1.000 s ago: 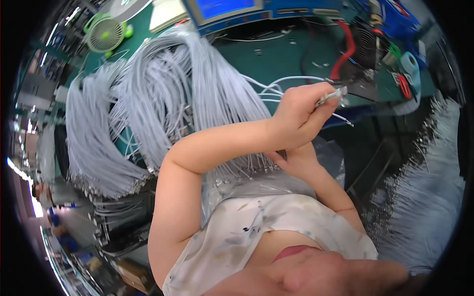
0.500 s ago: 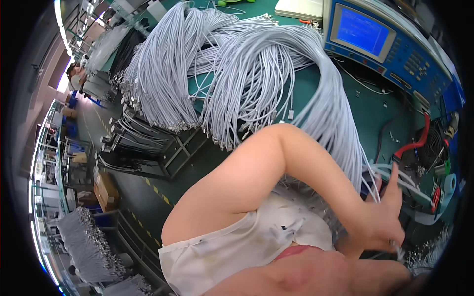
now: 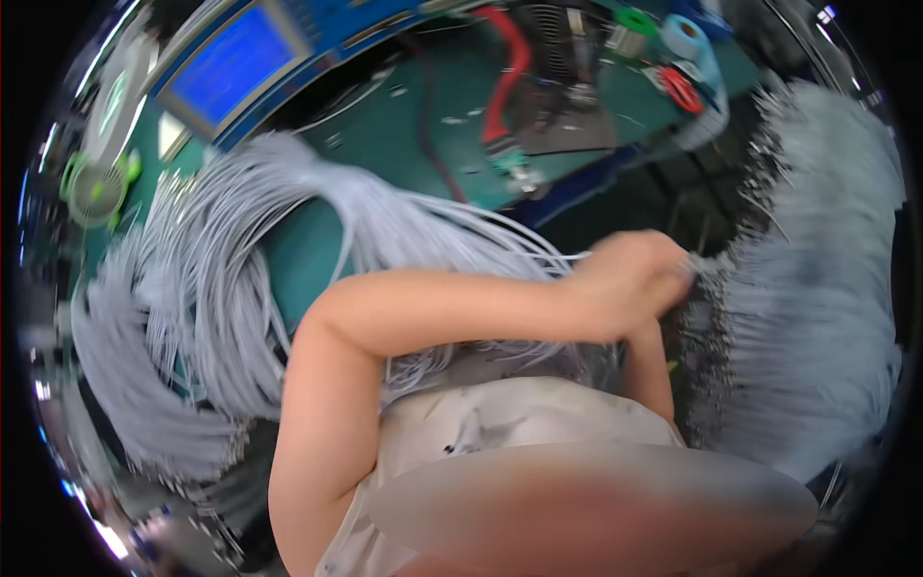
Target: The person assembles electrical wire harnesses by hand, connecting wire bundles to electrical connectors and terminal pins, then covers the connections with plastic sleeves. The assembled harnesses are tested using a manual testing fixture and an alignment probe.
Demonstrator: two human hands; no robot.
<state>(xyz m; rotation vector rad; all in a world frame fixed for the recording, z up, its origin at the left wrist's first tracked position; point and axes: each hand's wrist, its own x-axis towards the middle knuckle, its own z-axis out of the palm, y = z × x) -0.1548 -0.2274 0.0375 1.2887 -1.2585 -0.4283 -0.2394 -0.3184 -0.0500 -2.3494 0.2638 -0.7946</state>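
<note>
My left arm reaches across to the right, and my left hand (image 3: pixel 608 287) looks curled. White cables (image 3: pixel 514 236) run from the bundle up to it, and at least one passes into its grip. The hand is smeared by motion. My right hand (image 3: pixel 670 279) overlaps it, with its forearm rising from below; its fingers are blurred and mostly hidden. A pale cable end pokes out beside the hands, near a large hanging mass of white cables with metal connectors (image 3: pixel 803 279). The big looped cable bundle (image 3: pixel 216 260) lies on the green table to the left.
A blue tester with a lit screen (image 3: pixel 236 67) stands at the back of the green table (image 3: pixel 385 135). A red cable (image 3: pixel 510 72), a roll of pale blue tape (image 3: pixel 681 37) and red-handled pliers (image 3: pixel 681 88) lie farther right. A small green fan (image 3: pixel 96 188) is at far left.
The view has swung to the right, bringing the hanging cable mass into sight. My left hand's fingers, stretched out before, are now curled, and both hands are together beside that mass.
</note>
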